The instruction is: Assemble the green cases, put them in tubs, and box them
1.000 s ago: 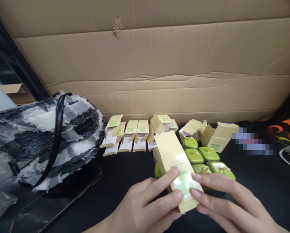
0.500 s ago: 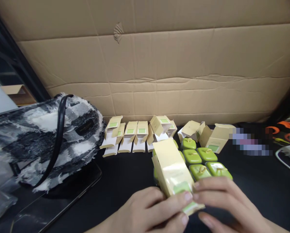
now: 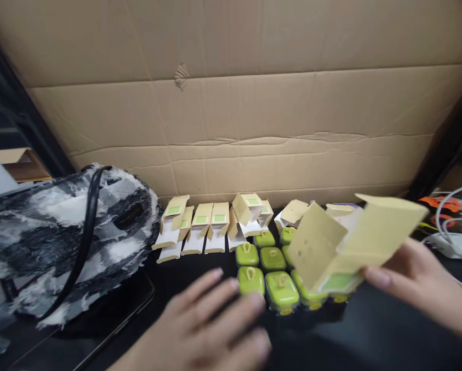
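Observation:
Pinched in my right hand point(image 3: 412, 283) is a pale yellow cardboard box point(image 3: 383, 234) with a green label, its flaps spread. It is raised at the right and covers part of a group of small containers with green lids point(image 3: 282, 289). The lids carry loop-shaped tabs, and the containers stand close together in rows. My left hand point(image 3: 203, 324) hovers in front of the nearest left container point(image 3: 251, 281), palm down with fingers spread, slightly blurred and holding nothing. Whether its fingertips touch that container I cannot tell.
Several opened yellow boxes point(image 3: 218, 216) line the foot of a cardboard panel point(image 3: 234, 113). A black and white shaggy bag point(image 3: 118, 232) sits at left, by a dark flat object with a thin rim point(image 3: 110, 330). White cables point(image 3: 445, 206) and orange-handled items point(image 3: 441, 203) lie at right.
The box has moved from between both hands to the right, now held by my right hand alone with its flaps spread. My left hand has let go and moved left. The view has shifted.

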`<state>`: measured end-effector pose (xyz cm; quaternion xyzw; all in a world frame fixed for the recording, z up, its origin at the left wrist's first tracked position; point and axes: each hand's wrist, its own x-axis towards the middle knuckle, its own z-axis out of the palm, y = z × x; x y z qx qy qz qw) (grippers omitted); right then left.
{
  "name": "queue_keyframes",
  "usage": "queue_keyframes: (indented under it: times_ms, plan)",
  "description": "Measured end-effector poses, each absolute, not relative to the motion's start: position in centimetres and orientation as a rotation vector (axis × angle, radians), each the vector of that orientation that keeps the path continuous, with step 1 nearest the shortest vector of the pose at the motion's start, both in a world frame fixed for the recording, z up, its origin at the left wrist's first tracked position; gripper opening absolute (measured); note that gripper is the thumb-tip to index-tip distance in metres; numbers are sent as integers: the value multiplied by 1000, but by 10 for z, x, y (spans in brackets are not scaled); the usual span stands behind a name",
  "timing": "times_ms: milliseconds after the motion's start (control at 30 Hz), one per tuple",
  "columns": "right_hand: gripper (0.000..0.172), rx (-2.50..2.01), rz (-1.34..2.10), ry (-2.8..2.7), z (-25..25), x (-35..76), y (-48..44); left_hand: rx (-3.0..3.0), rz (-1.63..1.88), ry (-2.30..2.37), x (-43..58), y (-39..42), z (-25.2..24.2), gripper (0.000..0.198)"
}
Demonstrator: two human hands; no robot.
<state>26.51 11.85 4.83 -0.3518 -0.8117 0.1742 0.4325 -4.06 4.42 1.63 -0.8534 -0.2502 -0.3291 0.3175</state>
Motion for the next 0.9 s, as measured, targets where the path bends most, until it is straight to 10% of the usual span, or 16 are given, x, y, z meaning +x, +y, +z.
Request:
queue_keyframes:
  times_ms: [433,900]
  plan:
    - [26,-1191,271,-2186,41,343,171,-1687,-408,-1513,-122,107,22,31]
    - [46,-1004,51,-2214,-7,353,189,-1681,-453,-1615,-126,112,15,36]
